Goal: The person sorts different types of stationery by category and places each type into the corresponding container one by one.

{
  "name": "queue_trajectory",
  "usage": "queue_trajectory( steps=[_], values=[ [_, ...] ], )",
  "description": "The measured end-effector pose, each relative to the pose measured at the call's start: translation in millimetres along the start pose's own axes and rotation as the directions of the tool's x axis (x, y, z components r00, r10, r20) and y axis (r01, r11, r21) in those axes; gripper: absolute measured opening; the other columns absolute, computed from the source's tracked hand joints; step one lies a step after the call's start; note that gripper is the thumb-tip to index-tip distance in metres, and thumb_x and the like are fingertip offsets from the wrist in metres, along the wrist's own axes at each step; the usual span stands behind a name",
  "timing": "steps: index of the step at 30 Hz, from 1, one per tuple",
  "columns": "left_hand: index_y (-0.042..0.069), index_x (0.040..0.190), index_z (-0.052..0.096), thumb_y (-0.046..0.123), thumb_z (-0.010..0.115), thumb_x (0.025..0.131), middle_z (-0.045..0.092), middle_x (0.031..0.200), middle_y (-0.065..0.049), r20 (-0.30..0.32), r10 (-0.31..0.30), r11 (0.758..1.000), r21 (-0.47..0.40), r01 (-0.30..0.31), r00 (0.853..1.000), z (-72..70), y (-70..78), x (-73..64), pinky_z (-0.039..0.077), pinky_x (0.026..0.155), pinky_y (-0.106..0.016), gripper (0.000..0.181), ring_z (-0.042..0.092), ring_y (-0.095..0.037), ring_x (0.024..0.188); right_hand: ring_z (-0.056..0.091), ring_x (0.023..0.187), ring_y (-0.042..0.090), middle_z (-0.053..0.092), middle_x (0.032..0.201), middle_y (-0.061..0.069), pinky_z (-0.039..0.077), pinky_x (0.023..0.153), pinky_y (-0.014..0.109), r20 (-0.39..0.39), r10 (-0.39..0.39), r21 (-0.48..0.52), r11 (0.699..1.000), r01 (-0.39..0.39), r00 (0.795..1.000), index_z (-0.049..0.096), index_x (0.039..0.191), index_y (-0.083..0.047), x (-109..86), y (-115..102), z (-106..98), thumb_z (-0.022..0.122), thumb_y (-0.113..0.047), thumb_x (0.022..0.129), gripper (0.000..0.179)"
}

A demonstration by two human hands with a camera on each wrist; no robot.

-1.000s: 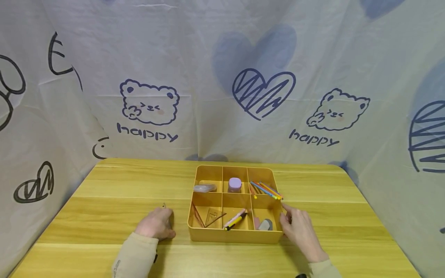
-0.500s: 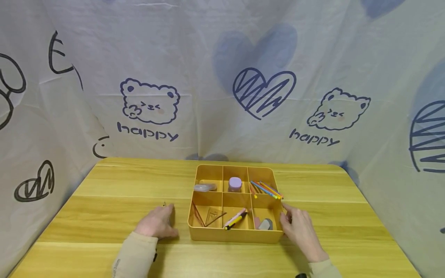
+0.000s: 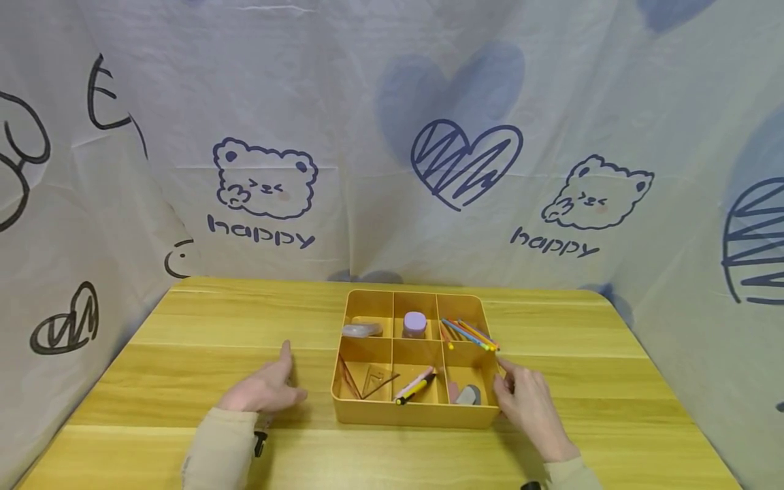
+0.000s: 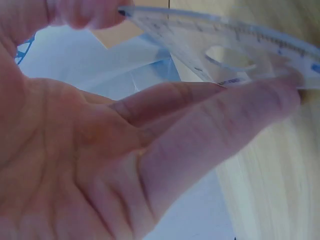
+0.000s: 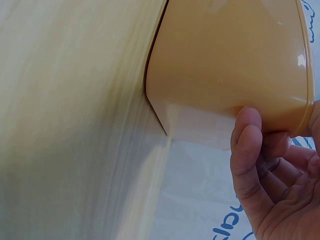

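My left hand (image 3: 263, 388) is over the table, left of the yellow organizer tray (image 3: 416, 415), with a finger stretched forward. In the left wrist view, a clear set square (image 4: 185, 40) with printed graduations and an oval hole spans from the thumb tip to the fingers, held between them. Its corner stands up off the tabletop; the head view hides it. At the tray's right side, my right hand (image 3: 529, 401) grips the wall near the front corner. The right wrist view shows its fingers (image 5: 247, 135) on the tray's outer face.
Inside the tray are a clear item (image 3: 361, 330), a purple-topped container (image 3: 414, 323), coloured sticks (image 3: 468, 333), an amber set square (image 3: 375, 381), a yellow-and-black pen (image 3: 416, 389) and a grey eraser (image 3: 468, 395). A printed curtain (image 3: 367, 136) surrounds the wooden table (image 3: 612, 381).
My left hand has moved slightly left, and its fingers and thumb have spread out. A small dark tip earlier visible ahead of them no longer shows. The right hand and tray stay put.
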State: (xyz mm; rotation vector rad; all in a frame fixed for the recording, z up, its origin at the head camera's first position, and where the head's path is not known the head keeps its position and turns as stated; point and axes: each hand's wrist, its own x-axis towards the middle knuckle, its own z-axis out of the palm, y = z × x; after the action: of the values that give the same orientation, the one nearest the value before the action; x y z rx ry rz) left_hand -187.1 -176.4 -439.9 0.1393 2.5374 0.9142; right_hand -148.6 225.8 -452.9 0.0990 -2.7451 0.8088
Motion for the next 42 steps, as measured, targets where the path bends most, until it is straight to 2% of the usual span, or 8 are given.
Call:
queue_trajectory(
  steps=[3,9,13,17,27,32,38,42],
  values=[
    [-0.011,0.155,-0.009,0.012,0.059,0.096,0.043,0.142,-0.045,-0.005,0.014,1.0,0.015,-0.014,1.0,0.0,-0.8,0.6,0.045,0.046,-0.031,0.093,0.04,-0.012,0.045,0.036,0.046,0.002,0.05,0.055,-0.003,0.03,0.043,0.019,0.005,0.003,0.002,1.0,-0.003,1.0,0.063,0.124,0.016,0.2,0,-1,0.058,0.002,0.089,0.038],
    [-0.02,0.149,0.021,-0.008,0.051,0.09,0.061,0.092,-0.022,-0.077,0.067,0.997,0.05,-0.063,0.995,-0.2,-3.3,0.5,0.047,0.053,-0.03,0.067,0.045,-0.016,0.056,0.036,0.046,0.002,0.05,0.056,-0.003,0.03,0.043,0.019,0.005,-0.002,0.0,1.0,0.002,1.0,0.064,0.123,0.016,0.2,0,-2,0.058,0.002,0.089,0.037],
    [-0.02,0.143,0.034,-0.016,0.053,0.082,0.061,0.117,-0.037,-0.122,0.079,0.996,0.051,-0.073,0.989,-2.7,-4.5,1.6,0.059,0.069,-0.041,0.065,0.06,-0.025,0.074,0.036,0.046,0.001,0.05,0.055,-0.003,0.031,0.043,0.019,0.001,-0.006,-0.002,1.0,0.006,1.0,0.064,0.123,0.015,-0.7,0,-2,0.058,0.002,0.088,0.037],
    [-0.018,0.141,0.04,-0.013,0.05,0.084,0.061,0.125,-0.036,-0.17,0.098,0.995,0.019,-0.096,0.981,-6.0,-3.3,5.2,0.058,0.089,-0.049,0.059,0.064,-0.031,0.096,0.037,0.044,0.002,0.05,0.054,-0.003,0.031,0.042,0.019,0.01,0.005,0.009,1.0,-0.005,1.0,0.063,0.124,0.015,-1.2,-1,-2,0.058,0.002,0.089,0.038],
    [-0.011,0.129,0.06,0.004,0.05,0.101,0.074,0.112,-0.024,-0.325,0.102,0.967,-0.191,-0.171,0.94,-12.7,11.5,4.0,0.053,0.062,-0.028,0.033,0.07,-0.028,0.094,0.038,0.042,0.003,0.05,0.054,-0.002,0.03,0.04,0.019,0.026,0.021,0.016,1.0,-0.021,0.999,0.062,0.127,0.014,-0.9,-2,-3,0.058,0.002,0.091,0.039],
    [0.0,0.105,0.069,0.014,0.058,0.099,0.079,0.098,-0.014,-0.476,0.086,0.967,-0.171,-0.188,0.875,-14.7,16.2,0.9,0.048,0.057,-0.025,0.018,0.07,-0.02,0.082,0.038,0.042,0.002,0.05,0.053,-0.003,0.03,0.04,0.019,0.021,0.015,0.015,1.0,-0.015,1.0,0.062,0.126,0.015,-0.9,-2,-3,0.058,0.002,0.09,0.039],
    [0.003,0.095,0.07,0.014,0.066,0.094,0.077,0.086,-0.014,-0.675,0.087,0.952,-0.159,-0.26,0.732,-14.5,21.3,-0.9,0.047,0.055,-0.02,0.012,0.062,-0.012,0.065,0.038,0.043,0.002,0.05,0.053,-0.003,0.03,0.04,0.019,0.015,0.009,0.014,1.0,-0.01,1.0,0.063,0.126,0.014,-0.7,-1,-2,0.058,0.002,0.09,0.038],
    [0.003,0.094,0.069,0.01,0.07,0.09,0.076,0.084,-0.015,-0.736,0.095,0.94,-0.155,-0.304,0.671,-13.9,22.6,-1.4,0.048,0.055,-0.018,0.009,0.058,-0.006,0.061,0.039,0.042,0.003,0.05,0.054,-0.003,0.03,0.04,0.019,0.021,0.019,0.013,1.0,-0.019,1.0,0.062,0.126,0.014,-0.6,-2,-2,0.058,0.001,0.09,0.038]
  ],
)
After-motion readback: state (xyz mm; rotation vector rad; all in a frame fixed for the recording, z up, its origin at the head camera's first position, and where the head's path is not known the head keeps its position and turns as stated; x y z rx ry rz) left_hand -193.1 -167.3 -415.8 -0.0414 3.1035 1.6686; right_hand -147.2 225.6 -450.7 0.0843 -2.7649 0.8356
